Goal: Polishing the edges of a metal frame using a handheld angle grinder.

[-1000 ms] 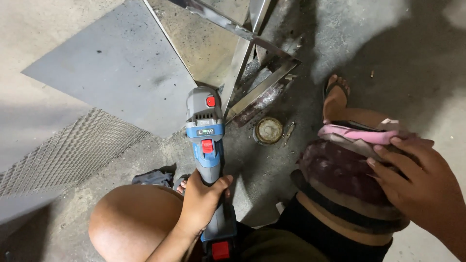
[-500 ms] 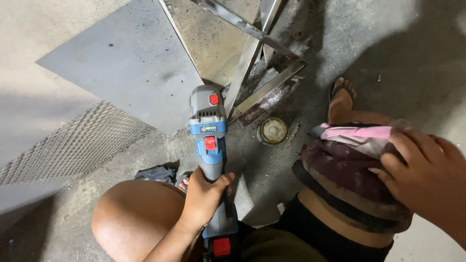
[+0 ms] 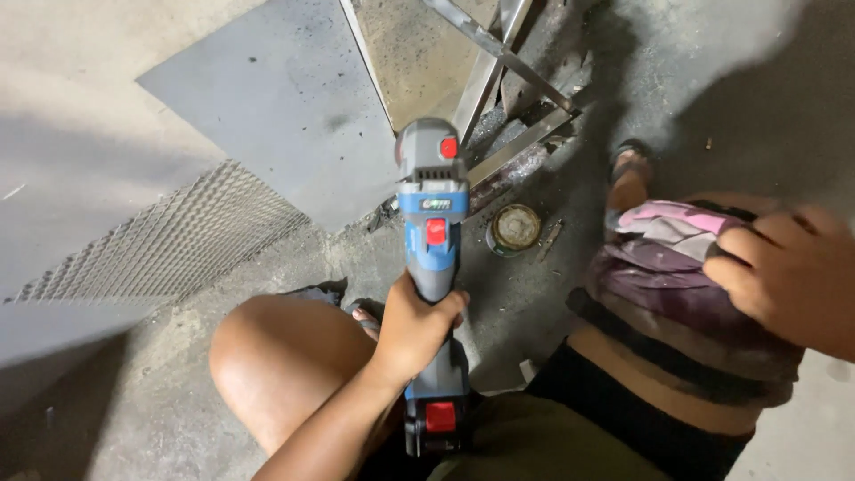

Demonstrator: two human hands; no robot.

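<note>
Grinder (image 3: 432, 258), cordless angle type, blue and grey with red buttons, held upright in frame over the concrete floor (image 3: 677, 80), head pointing away from the person toward the metal frame (image 3: 499, 67). Left hand (image 3: 417, 325) wrapped tight around the grinder's body, fingers fully closed on it, battery end sticking out below the wrist. Right hand (image 3: 788, 267) rests on the raised right knee, fingers curled loosely over bunched pink and purple cloth (image 3: 663, 258); whether it actually grips the cloth cannot be told. Bare left knee (image 3: 276, 365) just beside the tool. Round worn disc (image 3: 515, 228) lies on the floor right of the grinder head. Flat grey sheet (image 3: 276, 107) lies left of it, expanded mesh panel (image 3: 169, 245) further left.
</note>
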